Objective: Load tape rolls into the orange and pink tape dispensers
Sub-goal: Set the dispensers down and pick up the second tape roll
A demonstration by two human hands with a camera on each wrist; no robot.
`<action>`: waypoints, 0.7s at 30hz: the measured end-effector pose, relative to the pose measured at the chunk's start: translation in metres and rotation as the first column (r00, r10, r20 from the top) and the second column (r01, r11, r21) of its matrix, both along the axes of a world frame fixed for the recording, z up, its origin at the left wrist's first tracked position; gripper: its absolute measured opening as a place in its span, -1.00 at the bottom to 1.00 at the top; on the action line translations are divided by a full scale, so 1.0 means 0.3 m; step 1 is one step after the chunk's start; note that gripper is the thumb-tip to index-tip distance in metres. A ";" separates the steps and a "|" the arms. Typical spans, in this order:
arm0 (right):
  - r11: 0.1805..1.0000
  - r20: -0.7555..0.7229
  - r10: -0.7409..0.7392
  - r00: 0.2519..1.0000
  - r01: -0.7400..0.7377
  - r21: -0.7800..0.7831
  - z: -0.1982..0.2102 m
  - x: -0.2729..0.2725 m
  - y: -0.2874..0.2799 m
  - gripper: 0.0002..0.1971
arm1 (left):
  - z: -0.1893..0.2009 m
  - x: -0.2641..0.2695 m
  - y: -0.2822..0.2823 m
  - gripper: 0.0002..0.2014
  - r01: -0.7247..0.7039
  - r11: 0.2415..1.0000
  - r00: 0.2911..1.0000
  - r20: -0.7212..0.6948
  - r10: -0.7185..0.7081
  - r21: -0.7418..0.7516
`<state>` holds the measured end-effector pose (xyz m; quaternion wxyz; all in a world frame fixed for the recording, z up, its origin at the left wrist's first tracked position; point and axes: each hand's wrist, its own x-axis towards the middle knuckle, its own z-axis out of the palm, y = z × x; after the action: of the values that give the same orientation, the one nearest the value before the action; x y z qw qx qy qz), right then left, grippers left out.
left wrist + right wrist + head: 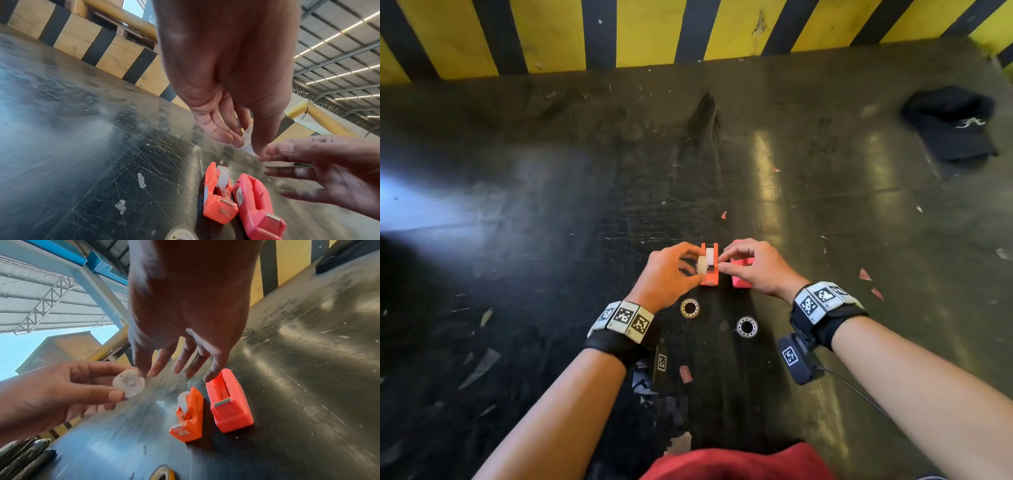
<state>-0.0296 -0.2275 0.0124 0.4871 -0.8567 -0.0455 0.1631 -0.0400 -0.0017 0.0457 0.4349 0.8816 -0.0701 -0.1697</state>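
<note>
Left hand (51, 395) raised above the table, thumb and fingers pinching a small white tape roll (128, 383) by its rim, flat face turned toward the right wrist camera. Right hand (185, 340) spread loosely, holding nothing, its fingertips (153, 372) reaching in at the roll's edge, probably to pick loose the tape's free end before seating. Held up between both hands, likely so the end can be found and the roll turned the right way round.

Directly below, orange dispenser (218, 194) standing on the dark scratched table (551, 205), a roll already sitting in its cradle with tape drawn toward the cutter. Touching or just beside it on the right, pink dispenser (257, 203), cradle bare, so seemingly the target for the held roll. Both cutters pointing near.

Nearer still, two more rolls lying flat: a yellowish one (690, 308) on the left, a whitish one (747, 326) to its right. Far right, a black cap (950, 125), well apart from the work.
</note>
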 end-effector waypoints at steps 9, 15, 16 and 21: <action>0.997 -0.023 -0.038 0.999 0.040 0.072 -0.003 -0.065 0.046 -0.82 | 0.035 -0.068 -0.007 -0.51 0.020 1.000 0.999 0.028 -0.020 -0.005; 0.999 -0.028 0.030 0.999 -0.029 0.033 0.007 -0.075 0.043 -0.86 | 0.025 -0.079 -0.010 -0.55 0.050 0.997 0.998 0.034 -0.052 0.056; 0.999 -0.039 0.045 0.998 -0.044 0.021 0.011 -0.077 0.041 -0.87 | 0.021 -0.080 -0.010 -0.55 0.053 0.997 0.998 0.032 -0.055 0.062; 0.996 -0.084 0.023 0.996 -0.030 -0.082 0.009 -0.072 -0.005 -0.94 | -0.018 -0.083 0.010 -0.56 0.039 0.983 0.997 0.057 -0.050 0.181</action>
<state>-0.0511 -0.2291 0.0151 0.4503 -0.8681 -0.0300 0.2067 -0.0650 0.0012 0.0404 0.3472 0.9203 -0.0874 -0.1577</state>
